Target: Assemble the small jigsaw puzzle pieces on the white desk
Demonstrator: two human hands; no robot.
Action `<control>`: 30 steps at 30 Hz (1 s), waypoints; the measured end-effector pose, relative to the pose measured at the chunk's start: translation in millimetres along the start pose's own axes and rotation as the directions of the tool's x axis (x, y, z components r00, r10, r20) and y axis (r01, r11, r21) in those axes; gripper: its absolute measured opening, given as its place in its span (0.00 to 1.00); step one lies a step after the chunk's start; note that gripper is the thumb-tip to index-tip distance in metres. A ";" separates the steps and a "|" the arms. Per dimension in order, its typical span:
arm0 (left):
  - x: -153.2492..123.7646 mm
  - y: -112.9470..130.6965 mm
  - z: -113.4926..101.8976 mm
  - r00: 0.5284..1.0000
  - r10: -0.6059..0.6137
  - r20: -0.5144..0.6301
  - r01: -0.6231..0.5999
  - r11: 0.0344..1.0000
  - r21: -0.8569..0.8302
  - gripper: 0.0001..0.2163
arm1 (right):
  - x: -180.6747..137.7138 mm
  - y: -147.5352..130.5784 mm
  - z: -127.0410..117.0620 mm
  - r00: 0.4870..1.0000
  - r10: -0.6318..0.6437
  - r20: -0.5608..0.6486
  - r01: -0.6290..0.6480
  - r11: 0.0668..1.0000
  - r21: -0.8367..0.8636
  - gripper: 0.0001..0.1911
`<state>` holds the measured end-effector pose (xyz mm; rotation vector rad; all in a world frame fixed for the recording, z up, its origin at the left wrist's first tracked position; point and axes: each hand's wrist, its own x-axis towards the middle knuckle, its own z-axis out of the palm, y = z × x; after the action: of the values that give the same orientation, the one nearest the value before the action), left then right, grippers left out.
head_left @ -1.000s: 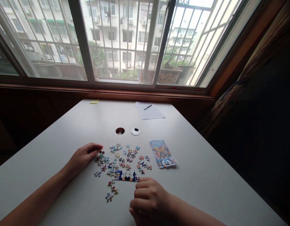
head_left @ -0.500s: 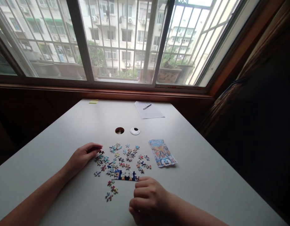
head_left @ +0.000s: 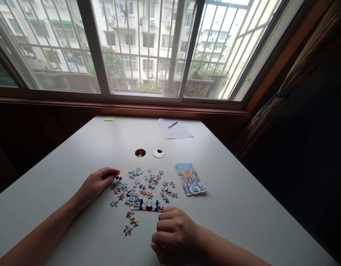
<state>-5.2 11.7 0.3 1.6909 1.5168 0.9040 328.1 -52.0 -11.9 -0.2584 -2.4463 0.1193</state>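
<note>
From the head view, a white table [head_left: 76, 155] fills the lower half of the frame under a barred window [head_left: 137, 48]. Just below the centre lies a scatter of loose pieces [head_left: 144, 184], with a short joined strip [head_left: 148, 205] at its near edge.

The left hand [head_left: 96, 184] comes in from the lower left and rests on the table at the left edge of the scatter. Its fingers [head_left: 112, 171] are curled loosely together, tips pointing right, and a dark piece [head_left: 119, 178] sits right at the fingertips. Whether they pinch it or only touch it is too small to tell.

The right hand [head_left: 174, 234] lies low in the frame, right of centre, curled into a loose fist with knuckles up. Its top finger ends just beside the right end of the strip, touching or nearly so. The palm and fingertips are turned under, so anything inside the fist is hidden.

To the right of the scatter a printed bag [head_left: 190, 179] lies flat; its picture is too blurred to read. Above the pieces are a hole [head_left: 140, 152] and a round cap [head_left: 158, 153]. Near the far edge lie a sheet [head_left: 175, 129] with a pen [head_left: 173, 125], and a yellow note [head_left: 109, 119]. Both forearms are cut off by the bottom edge.
</note>
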 end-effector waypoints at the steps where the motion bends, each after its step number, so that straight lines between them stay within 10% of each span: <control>1: 0.2 -1.3 -0.1 1.000 0.000 0.004 0.000 1.000 0.004 0.21 | 0.2 0.0 -0.1 1.000 -0.001 0.001 0.001 1.000 -0.001 0.09; 30: -1.1 4.4 -0.2 1.000 -0.011 0.006 0.011 1.000 0.024 0.20 | 0.5 -0.5 -2.3 1.000 -0.009 0.030 0.009 1.000 -0.016 0.10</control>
<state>-3.2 10.3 4.0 1.6993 1.5366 0.8773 329.1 -52.4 -9.7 -0.2543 -2.4790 0.1009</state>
